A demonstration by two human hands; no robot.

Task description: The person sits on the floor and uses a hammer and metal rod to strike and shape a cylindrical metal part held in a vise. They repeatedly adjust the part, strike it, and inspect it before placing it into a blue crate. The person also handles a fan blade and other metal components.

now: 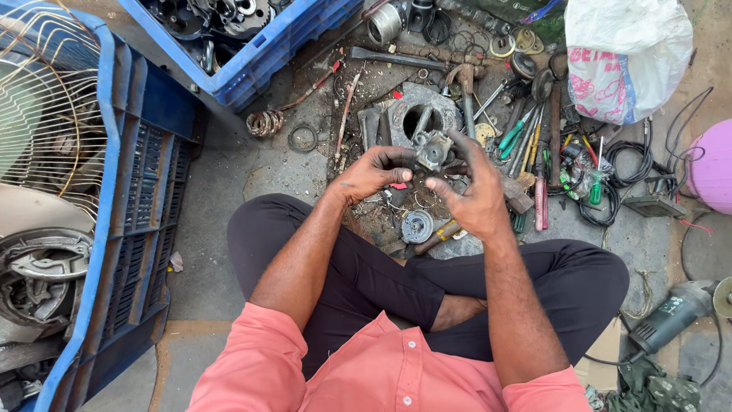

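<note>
Left hand curled, fingertips pinching small grey metal part; right hand half-open, fingers on part's rt side; part held above knees, over cluttered ground; long axis unclear, too small; beyond: grey housing, screwdrivers, blue crate.

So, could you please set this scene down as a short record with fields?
Setting: person seated cross-legged on a concrete floor
Left hand: left hand curled, fingers closed on a small dark part, too small to identify
Right hand: right hand open, fingers touching the small grey metal mechanical part
Below hands: round silver metal disc
Right side: green-handled screwdrivers, white plastic bag, grey angle grinder
Left side: blue plastic crates, wire fan guard
</note>
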